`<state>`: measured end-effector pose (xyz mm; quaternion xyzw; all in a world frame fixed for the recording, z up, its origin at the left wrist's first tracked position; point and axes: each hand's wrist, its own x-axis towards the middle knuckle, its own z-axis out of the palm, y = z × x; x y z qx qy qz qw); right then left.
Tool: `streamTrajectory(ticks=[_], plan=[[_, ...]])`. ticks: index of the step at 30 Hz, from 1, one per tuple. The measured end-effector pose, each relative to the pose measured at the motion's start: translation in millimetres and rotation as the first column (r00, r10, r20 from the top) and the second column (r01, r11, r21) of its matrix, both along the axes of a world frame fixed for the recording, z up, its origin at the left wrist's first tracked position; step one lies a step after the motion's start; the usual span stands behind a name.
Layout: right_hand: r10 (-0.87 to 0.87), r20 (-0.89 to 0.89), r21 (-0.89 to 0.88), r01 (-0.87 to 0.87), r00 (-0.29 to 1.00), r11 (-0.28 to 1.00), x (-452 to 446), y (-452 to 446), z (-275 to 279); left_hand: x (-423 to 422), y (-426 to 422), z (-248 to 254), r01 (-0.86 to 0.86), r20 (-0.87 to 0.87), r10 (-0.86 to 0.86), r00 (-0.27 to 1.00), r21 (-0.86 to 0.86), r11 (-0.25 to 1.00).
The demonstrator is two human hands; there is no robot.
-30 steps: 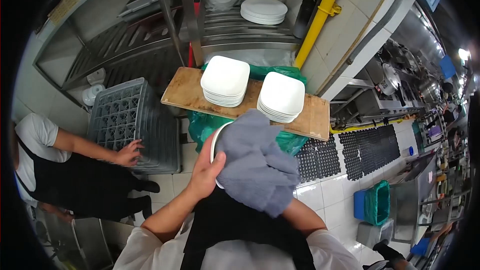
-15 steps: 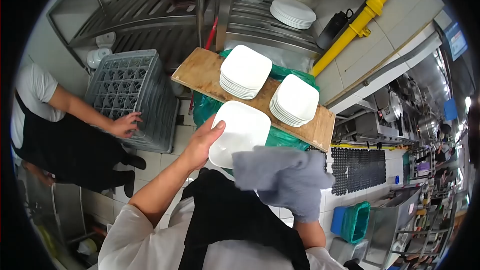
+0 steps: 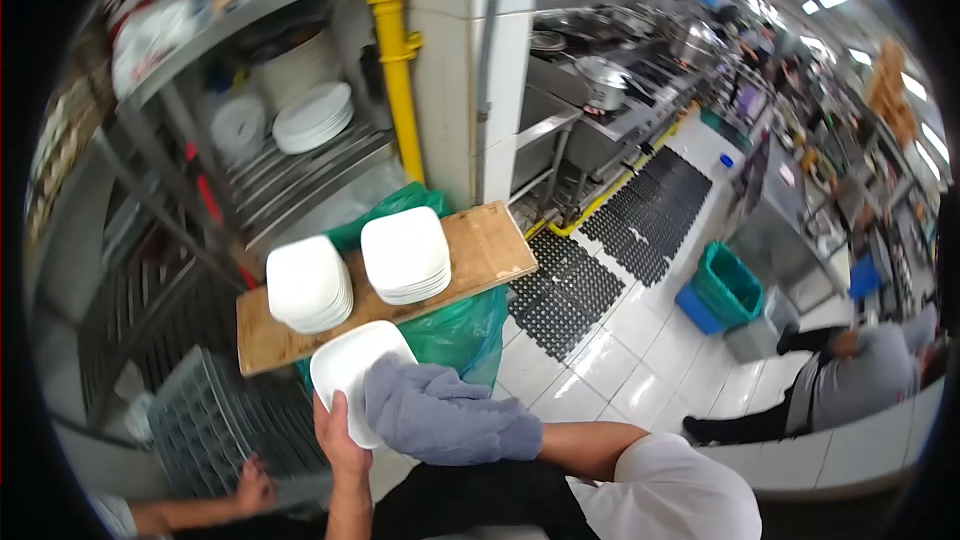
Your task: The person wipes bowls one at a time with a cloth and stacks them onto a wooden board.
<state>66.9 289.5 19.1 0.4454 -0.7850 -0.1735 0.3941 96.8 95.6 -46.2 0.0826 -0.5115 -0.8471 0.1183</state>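
My left hand [image 3: 342, 438] grips the lower edge of a white square plate [image 3: 340, 365], thumb on its face. A grey cloth [image 3: 440, 415] covers my right hand, whose fingers are hidden; only the wrist [image 3: 560, 448] shows. The cloth lies over the right part of the plate. Just beyond the plate, a wooden board [image 3: 490, 240] carries two stacks of similar white square plates, the left stack [image 3: 305, 278] and the right stack [image 3: 405, 248]. Green plastic [image 3: 465, 335] hangs beneath the board.
At lower left, a co-worker's hand [image 3: 255, 488] is by a grey glass rack [image 3: 200, 420]. Round plates [image 3: 312, 118] sit on a metal shelf behind the board. Black mats [image 3: 565, 290] and a green-lined bin [image 3: 725, 285] are to the right. Another person [image 3: 850, 380] is at far right.
My view has swung to the right, bringing the stove aisle and another person into sight. The cloth has moved from the plate's lower right edge farther over its face.
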Motion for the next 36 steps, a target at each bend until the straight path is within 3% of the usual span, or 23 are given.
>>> streamTrajectory(ticks=[2,3,4,6,9,10,11,12,13,15,16,17,20,22,23,25,27,29,30,31,34,35,36], plan=[[0.033,0.102,0.028,-0.037,0.994,0.999,0,10,17,0,1,8,0.007,0.052,-0.002,0.999,-0.095,0.995],[0.23,0.46,-0.159,-0.175,0.857,0.972,0,17,10,-3,-6,3,-0.002,0.045,0.01,0.999,-0.156,0.988],[0.44,0.696,-0.381,-0.227,0.567,0.896,0,25,16,-8,-14,-3,-0.012,0.035,0.02,0.999,-0.214,0.977],[0.247,0.684,-0.334,-0.006,0.686,0.942,6,52,33,-9,-27,-8,0.005,-0.035,-0.013,0.999,-0.236,0.972],[0.175,0.822,-0.332,0.208,0.541,0.92,-5,82,43,5,-43,-4,-0.016,-0.055,0.008,0.998,-0.151,0.988],[-0.219,0.298,-0.067,0.249,0.929,0.966,-10,92,41,11,-48,-1,0.061,-0.028,-0.064,0.998,-0.096,0.994],[-0.363,-0.439,0.114,0.451,0.822,0.885,-12,97,40,13,-51,2,0.137,-0.001,-0.137,0.991,-0.039,0.99],[-0.372,-0.44,0.107,0.459,0.817,0.882,-11,96,38,12,-45,8,0.145,-0.004,-0.145,0.989,-0.045,0.988],[-0.344,-0.238,0.042,0.363,0.909,0.931,-8,92,35,13,-33,13,0.285,-0.031,-0.287,0.958,-0.052,0.957],[-0.17,0.177,-0.143,0.196,0.97,0.97,1,76,27,15,-20,8,0.439,0.026,-0.443,0.896,-0.188,0.878],[-0.041,0.36,-0.256,0.141,0.932,0.956,6,69,23,23,-14,8,0.438,0.222,-0.381,0.897,-0.334,0.835],[0.104,0.511,-0.373,0.111,0.853,0.921,10,63,20,24,-7,6,0.439,0.123,-0.428,0.895,-0.411,0.799],[0.228,0.555,-0.383,0.003,0.8,0.924,5,41,1,19,3,11,0.354,-0.027,-0.502,0.864,-0.676,0.646],[0.283,0.679,-0.391,0.007,0.678,0.92,0,39,-4,16,30,27,-0.002,-0.254,-0.378,0.89,-0.832,0.554],[0.321,0.738,-0.448,0.074,0.594,0.891,0,37,-11,13,34,11,0.126,-0.242,-0.336,0.911,-0.611,0.781],[0.358,0.784,-0.491,0.153,0.507,0.857,-2,40,-29,9,48,13,-0.031,-0.331,-0.257,0.908,-0.664,0.747],[0.825,0.565,-0.809,0.195,-0.002,0.555,2,44,-49,9,45,17,-0.185,-0.411,-0.178,0.894,-0.702,0.688],[0.819,0.57,-0.82,0.109,0.063,0.562,2,43,-66,10,30,22,-0.375,-0.439,-0.403,0.803,-0.898,0.231],[0.813,0.567,-0.822,0.022,0.135,0.569,2,43,-69,8,25,22,-0.373,-0.436,-0.391,0.811,-0.899,0.228],[0.814,0.57,-0.82,0.019,0.115,0.572,0,47,-59,6,22,21,-0.275,-0.407,-0.434,0.804,-0.901,0.335],[0.175,0.984,-0.179,0.226,0.038,0.957,-11,58,-36,-9,17,7,-0.24,-0.468,-0.304,0.829,-0.791,0.563],[0.503,0.752,-0.633,0.253,0.427,0.732,-3,67,-69,-15,11,6,-0.229,-0.379,-0.195,0.905,-0.818,0.528],[0.07,0.924,-0.211,0.349,0.377,0.913,-10,68,-59,-21,11,11,-0.15,-0.228,-0.029,0.973,-0.725,0.672]])
